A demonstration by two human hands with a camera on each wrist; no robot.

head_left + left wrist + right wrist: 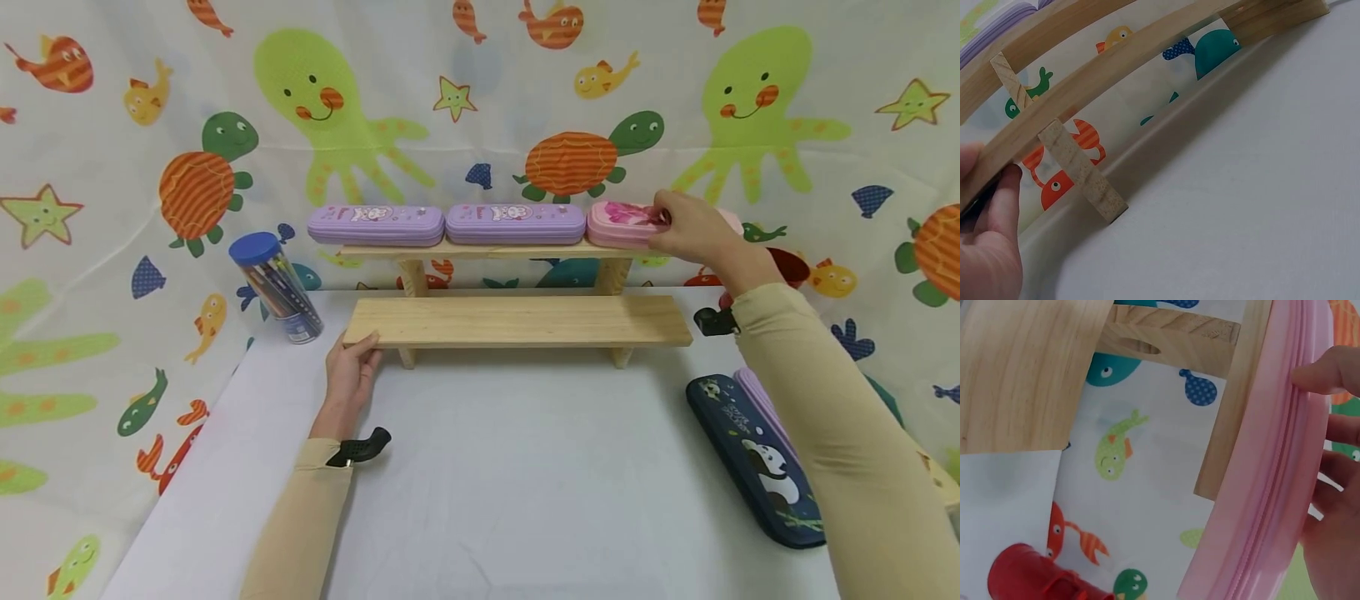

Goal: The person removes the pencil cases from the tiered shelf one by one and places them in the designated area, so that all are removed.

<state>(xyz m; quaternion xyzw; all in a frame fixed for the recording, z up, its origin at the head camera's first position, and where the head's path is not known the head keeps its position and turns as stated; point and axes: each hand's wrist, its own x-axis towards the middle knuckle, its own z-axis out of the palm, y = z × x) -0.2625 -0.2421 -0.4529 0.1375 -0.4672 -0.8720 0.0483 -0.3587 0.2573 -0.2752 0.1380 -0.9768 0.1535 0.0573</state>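
My right hand [697, 233] grips a pink pencil case [617, 223] on the upper board of a two-tier wooden shelf [517, 321]. In the right wrist view the thumb rests by the zipper of the pink case [1266, 456], whose end juts past the upper board. Two purple pencil cases [375, 226] lie in a row to its left on that board. Down at the left end of the lower board, my left hand [349, 383] pinches the wood. The left wrist view has its thumb above the board [1041, 119] and a finger underneath.
A clear jar of pencils [277, 287] with a blue lid stands left of the shelf. Right of it lie a dark blue panda pencil case [753, 462] and a purple case [765, 406], partly under the right arm. A red container [1041, 575] sits behind that arm.
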